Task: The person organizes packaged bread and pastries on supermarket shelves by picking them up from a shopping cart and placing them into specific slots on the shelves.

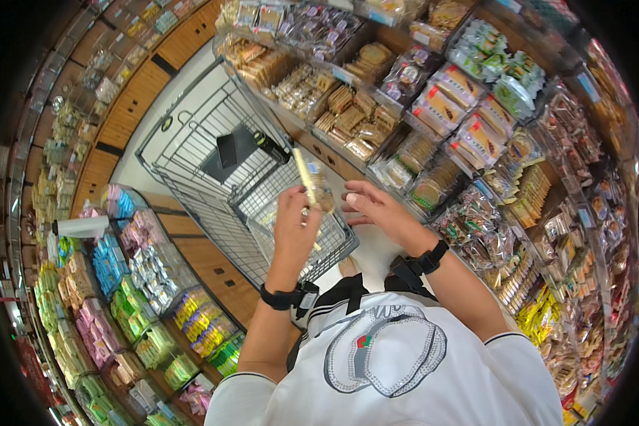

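My left hand (pixel 296 226) is closed on the lower end of a clear plastic package with a pale yellow strip (pixel 304 173), held above the near end of a metal shopping cart (pixel 218 213). Beside the package, my right hand (pixel 370 210) has its fingers apart and holds nothing; a gap lies between them. Inside the cart are a black phone-like object (pixel 227 150) on a dark panel (pixel 221 170) and a dark bottle or can (pixel 270 147). Clear packaging also shows low in the cart, partly hidden by my left hand.
Bins of wrapped biscuits (pixel 359 117) line the cart's right side. Boxed snacks (pixel 447 101) and bagged snacks (pixel 495 58) lie farther right. At the left stands a shelf of colourful wrapped sweets (pixel 154 277), with a plastic bag roll (pixel 82 227) above it.
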A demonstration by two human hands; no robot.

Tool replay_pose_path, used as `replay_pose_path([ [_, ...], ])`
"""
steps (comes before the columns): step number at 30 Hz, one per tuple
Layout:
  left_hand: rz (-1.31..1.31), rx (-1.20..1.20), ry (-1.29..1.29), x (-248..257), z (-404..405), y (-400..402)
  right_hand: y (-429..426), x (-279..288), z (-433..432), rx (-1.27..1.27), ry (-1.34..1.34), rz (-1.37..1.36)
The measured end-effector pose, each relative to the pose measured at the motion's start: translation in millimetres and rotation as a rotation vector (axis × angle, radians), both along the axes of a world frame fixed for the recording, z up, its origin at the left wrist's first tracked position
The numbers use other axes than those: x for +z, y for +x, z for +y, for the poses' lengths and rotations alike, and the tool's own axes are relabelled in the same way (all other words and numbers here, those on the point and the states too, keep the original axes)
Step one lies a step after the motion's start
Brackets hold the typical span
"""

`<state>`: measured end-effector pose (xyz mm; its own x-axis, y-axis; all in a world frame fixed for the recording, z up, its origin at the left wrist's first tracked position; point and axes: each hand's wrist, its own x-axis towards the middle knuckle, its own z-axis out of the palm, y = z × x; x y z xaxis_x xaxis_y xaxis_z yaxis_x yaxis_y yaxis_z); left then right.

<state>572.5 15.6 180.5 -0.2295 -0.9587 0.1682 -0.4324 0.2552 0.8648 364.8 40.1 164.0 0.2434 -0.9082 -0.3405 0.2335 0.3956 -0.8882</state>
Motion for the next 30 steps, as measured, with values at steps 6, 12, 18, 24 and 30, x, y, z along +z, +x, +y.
replay_pose_path([
  [6,-0.290,-0.240,-0.477,55.4,26.5,-67.8,-28.0,46.7,11.9,-0.070,-0.121,-0.267],
  [12,-0.142,-0.433,-0.507,75.0,34.2,-90.3,-68.7,57.1,24.7,-0.309,-0.087,-0.425],
  [18,0.065,-0.219,-0.249,72.4,-1.8,-87.0,-105.0,72.5,50.7,-0.343,-0.196,-0.524],
  [24,0.305,-0.359,0.124,59.9,-9.8,-113.4,-126.7,71.7,65.9,-0.452,-0.250,-0.526],
  [30,0.362,-0.480,0.338,72.3,-2.5,-143.1,-140.8,77.7,84.5,-0.535,-0.216,-0.516],
])
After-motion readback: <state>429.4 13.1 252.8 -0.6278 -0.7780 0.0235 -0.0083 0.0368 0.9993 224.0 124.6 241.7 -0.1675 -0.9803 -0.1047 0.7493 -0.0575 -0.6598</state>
